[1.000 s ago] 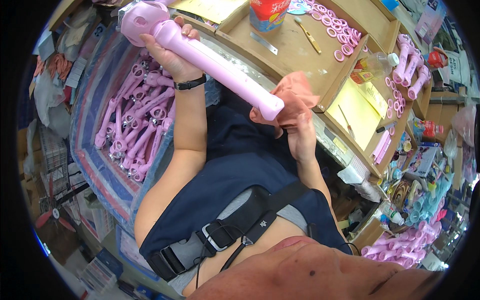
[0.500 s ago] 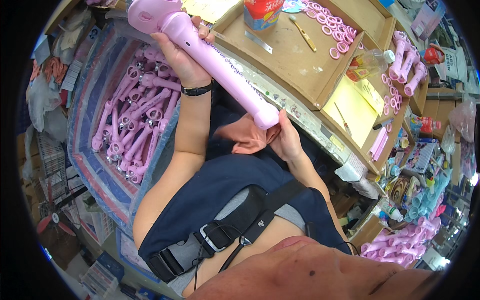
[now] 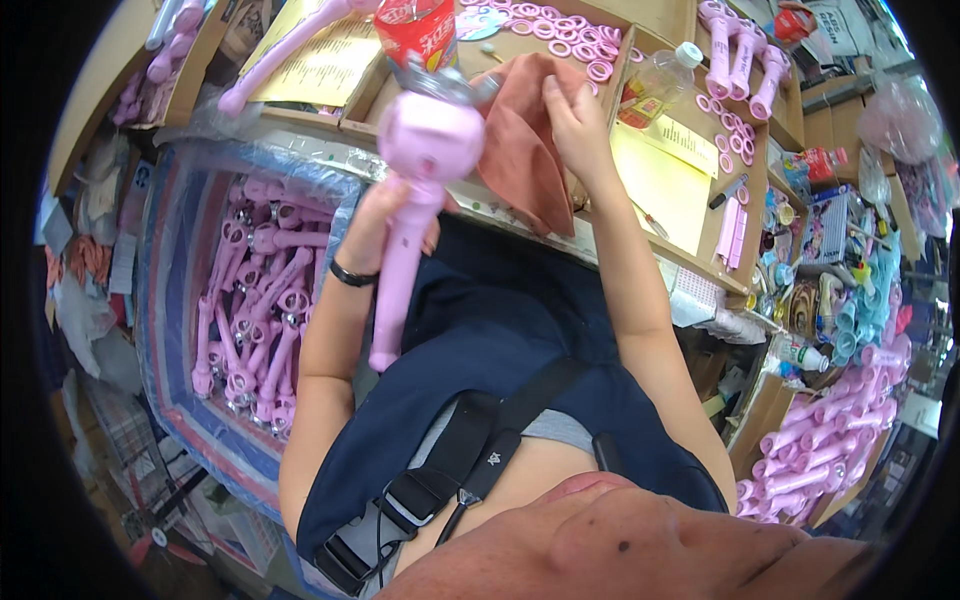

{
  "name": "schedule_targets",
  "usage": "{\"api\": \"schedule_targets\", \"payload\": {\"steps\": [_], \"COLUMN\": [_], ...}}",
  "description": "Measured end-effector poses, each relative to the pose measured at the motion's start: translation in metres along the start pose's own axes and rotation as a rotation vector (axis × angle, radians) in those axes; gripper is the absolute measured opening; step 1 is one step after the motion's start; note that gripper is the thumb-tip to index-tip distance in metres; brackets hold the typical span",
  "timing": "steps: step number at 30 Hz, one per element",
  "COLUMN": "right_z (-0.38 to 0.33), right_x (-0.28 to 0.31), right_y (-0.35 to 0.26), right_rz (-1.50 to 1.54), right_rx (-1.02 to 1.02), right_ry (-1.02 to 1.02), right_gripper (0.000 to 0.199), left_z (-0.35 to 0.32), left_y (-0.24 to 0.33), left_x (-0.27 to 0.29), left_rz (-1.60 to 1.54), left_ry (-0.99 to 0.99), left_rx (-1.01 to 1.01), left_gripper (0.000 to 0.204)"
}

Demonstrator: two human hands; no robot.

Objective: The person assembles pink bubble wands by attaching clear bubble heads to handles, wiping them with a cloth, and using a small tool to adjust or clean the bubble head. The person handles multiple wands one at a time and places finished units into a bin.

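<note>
My left hand [image 3: 378,215] is wrapped round a pink plastic toy wand [image 3: 402,265], just below its rounded head. The wand stands head up over the bench edge, its handle slanting down towards my lap; the head is smeared by motion. In my right hand [image 3: 578,125], pinched between the fingers, hangs a reddish-brown cloth [image 3: 525,155]. The cloth drapes over the bench edge right of the wand's head, partly covering the tray behind it.
On my left, a striped woven bag [image 3: 185,425] is full of pink wands [image 3: 262,270]. The bench carries a red container [image 3: 415,32], pink rings [image 3: 572,38], a bottle [image 3: 655,90], yellow paper [image 3: 655,195] and another pink wand [image 3: 285,58]. More pink wands [image 3: 815,460] are stacked at right.
The wand has swung from lying slanted across both hands to standing head up in my left hand. My right hand has left its handle end and lifted the cloth up and forward.
</note>
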State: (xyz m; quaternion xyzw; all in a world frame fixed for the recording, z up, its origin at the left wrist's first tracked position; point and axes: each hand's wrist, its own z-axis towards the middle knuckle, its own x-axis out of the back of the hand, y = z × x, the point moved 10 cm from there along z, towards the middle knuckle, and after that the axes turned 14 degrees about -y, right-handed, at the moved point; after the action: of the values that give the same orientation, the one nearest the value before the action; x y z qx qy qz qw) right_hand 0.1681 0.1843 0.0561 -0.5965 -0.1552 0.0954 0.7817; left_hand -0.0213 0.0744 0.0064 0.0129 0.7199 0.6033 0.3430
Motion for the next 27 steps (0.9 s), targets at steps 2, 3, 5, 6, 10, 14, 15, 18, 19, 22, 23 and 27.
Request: {"api": "schedule_targets", "payload": {"steps": [2, 3, 5, 6, 10, 14, 15, 18, 19, 22, 23, 27], "right_z": [-0.009, -0.025, -0.085, -0.114, -0.198, -0.233, -0.237, -0.247, -0.246, -0.238, -0.232, -0.192], "right_x": [0.016, 0.034, 0.062, 0.073, 0.066, 0.059, 0.06, 0.06, 0.062, 0.077, 0.079, 0.063], "right_y": [0.03, 0.013, 0.001, 0.003, 0.02, 0.031, 0.031, 0.016, 0.017, 0.005, -0.001, -0.03], "right_rz": [-0.373, -0.468, -0.507, -0.458, -0.651, -1.282, -1.293, -1.225, -1.2, -0.934, -0.82, -0.633], "right_rx": [-0.297, -0.141, -0.034, -0.04, -0.141, -0.202, -0.172, 0.05, 0.032, 0.023, 0.039, 0.051], "right_ry": [-0.06, 0.108, 0.304, 0.31, 0.075, 0.037, 0.044, 0.044, 0.027, 0.182, 0.247, 0.395], "right_gripper": [0.028, 0.024, 0.018, 0.015, 0.017, 0.026, 0.029, 0.029, 0.025, 0.018, 0.016, 0.021], "left_z": [0.003, 0.002, 0.002, 0.003, 0.009, 0.014, 0.014, 0.015, 0.015, 0.015, 0.015, 0.013], "left_y": [-0.024, -0.033, -0.046, -0.049, -0.055, -0.068, -0.071, -0.075, -0.074, -0.073, -0.073, -0.075], "left_x": [-0.02, -0.026, -0.033, -0.036, -0.048, -0.059, -0.061, -0.064, -0.065, -0.069, -0.07, -0.069], "left_rz": [-0.031, -0.075, -0.215, -0.297, -0.431, -0.516, -0.481, -0.506, -0.55, -0.738, -0.748, -0.724], "left_ry": [-0.131, -0.166, -0.197, -0.209, -0.251, -0.242, -0.232, -0.236, -0.245, -0.257, -0.26, -0.227], "left_rx": [0.142, 0.189, 0.245, 0.261, 0.266, 0.314, 0.317, 0.312, 0.296, 0.266, 0.261, 0.273], "left_gripper": [0.057, 0.058, 0.059, 0.059, 0.058, 0.053, 0.052, 0.053, 0.054, 0.045, 0.045, 0.05]}}
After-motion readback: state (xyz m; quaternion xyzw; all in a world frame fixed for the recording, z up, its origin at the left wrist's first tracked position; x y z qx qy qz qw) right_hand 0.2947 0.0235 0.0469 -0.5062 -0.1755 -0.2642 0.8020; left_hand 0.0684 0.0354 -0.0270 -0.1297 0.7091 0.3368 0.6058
